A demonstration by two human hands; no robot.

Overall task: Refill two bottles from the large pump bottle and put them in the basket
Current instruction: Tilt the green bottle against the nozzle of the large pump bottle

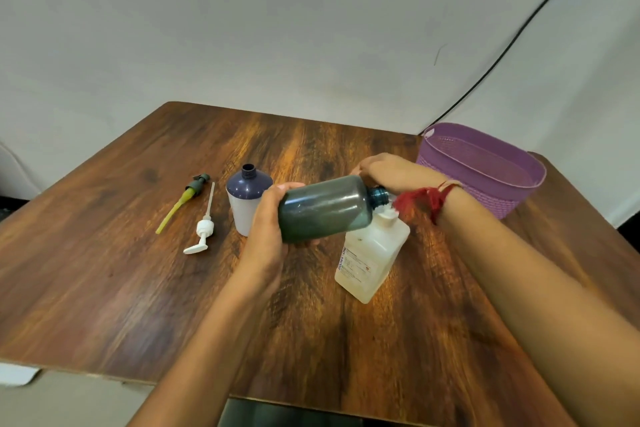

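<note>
The wooden table (138, 288) fills the lower view, set against a pale wall with a black cable (519, 35) running down it. At the table's far right corner stands the purple basket (495, 198), with no bottle in it.

Near the table's middle, both hands hold the dark bottle (322, 208) above the table, tipped almost onto its side, base to the left and open neck to the right. The left hand (270, 229) is wrapped round the base end, thumb on top. The right hand (391, 170) reaches over the shoulder end from behind, fingers curled onto it just by the neck. A red thread (426, 199) is tied at that wrist.

The white bottle (370, 253) stands on the table directly under the dark bottle's neck, its open mouth just below the dark one's. No hand touches it.

The purple bottle (244, 204), dark on top and pale below, stands uncapped just behind the left hand, apart from it.

Farther left lie two pumps, side by side: the white pump (204, 227) nearer the purple bottle, the green pump (183, 199) beyond it.
</note>
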